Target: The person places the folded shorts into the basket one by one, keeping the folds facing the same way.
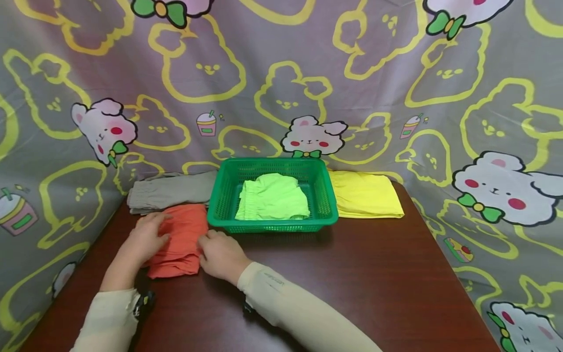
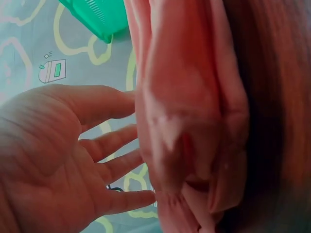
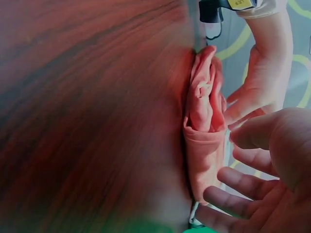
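A folded orange garment [image 1: 182,239] lies on the left part of the table, its layers bunched loosely at the near end. My left hand [image 1: 147,237] is over its left side; in the left wrist view the spread, fairly straight fingers [image 2: 119,200] reach the garment's surface. At the right edge is my right hand [image 1: 222,254], fingertips close against the cloth. The right wrist view shows those fingers [image 3: 238,201] apart and only slightly bent, beside the folded layers. Neither hand grips the cloth.
A green plastic basket [image 1: 272,228] stands at the back middle with a folded lime-green garment [image 1: 274,198] inside. Behind the orange one lies a folded grey garment [image 1: 171,193]. A folded yellow garment [image 1: 369,194] sits right of the basket. Patterned curtain [image 1: 281,83] surrounds the brown table [image 1: 352,283].
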`<state>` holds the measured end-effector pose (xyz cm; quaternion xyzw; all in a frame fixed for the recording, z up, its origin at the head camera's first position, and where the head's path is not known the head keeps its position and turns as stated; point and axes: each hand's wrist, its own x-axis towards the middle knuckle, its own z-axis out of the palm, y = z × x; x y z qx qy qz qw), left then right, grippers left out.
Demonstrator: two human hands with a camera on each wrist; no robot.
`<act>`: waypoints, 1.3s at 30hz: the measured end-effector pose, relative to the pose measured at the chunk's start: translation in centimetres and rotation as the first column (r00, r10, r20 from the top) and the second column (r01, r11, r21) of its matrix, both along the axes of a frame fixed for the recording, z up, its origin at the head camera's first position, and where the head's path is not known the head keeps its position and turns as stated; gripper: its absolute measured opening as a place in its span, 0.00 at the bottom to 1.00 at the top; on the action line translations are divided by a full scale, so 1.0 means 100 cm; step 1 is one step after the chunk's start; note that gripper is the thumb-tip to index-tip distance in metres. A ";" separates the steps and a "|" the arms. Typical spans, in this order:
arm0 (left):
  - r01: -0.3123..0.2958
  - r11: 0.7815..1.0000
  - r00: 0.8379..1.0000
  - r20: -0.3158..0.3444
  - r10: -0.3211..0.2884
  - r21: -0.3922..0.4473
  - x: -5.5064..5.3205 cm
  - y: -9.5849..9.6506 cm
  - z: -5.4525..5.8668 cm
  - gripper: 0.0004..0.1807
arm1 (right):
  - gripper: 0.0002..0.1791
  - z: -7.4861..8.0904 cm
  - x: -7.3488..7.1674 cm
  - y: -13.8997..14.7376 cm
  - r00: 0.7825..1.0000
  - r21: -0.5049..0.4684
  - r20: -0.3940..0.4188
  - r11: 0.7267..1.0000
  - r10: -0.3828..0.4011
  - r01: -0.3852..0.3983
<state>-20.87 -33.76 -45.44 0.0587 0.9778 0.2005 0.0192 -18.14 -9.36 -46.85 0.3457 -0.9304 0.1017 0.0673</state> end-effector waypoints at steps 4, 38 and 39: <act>0.001 1.000 1.000 0.005 -0.001 0.001 -0.004 -0.001 -0.002 0.30 | 0.06 -0.004 -0.004 -0.004 1.000 -0.015 0.000 1.000 -0.015 0.015; 0.006 0.980 0.992 0.123 0.019 -0.200 -0.019 0.000 -0.010 0.32 | 0.07 -0.016 -0.008 -0.014 0.997 0.170 -0.029 0.983 0.069 -0.063; 0.005 0.981 0.991 0.131 0.021 -0.192 -0.018 0.000 -0.010 0.32 | 0.07 -0.016 -0.007 -0.014 0.997 0.173 -0.028 0.983 0.069 -0.063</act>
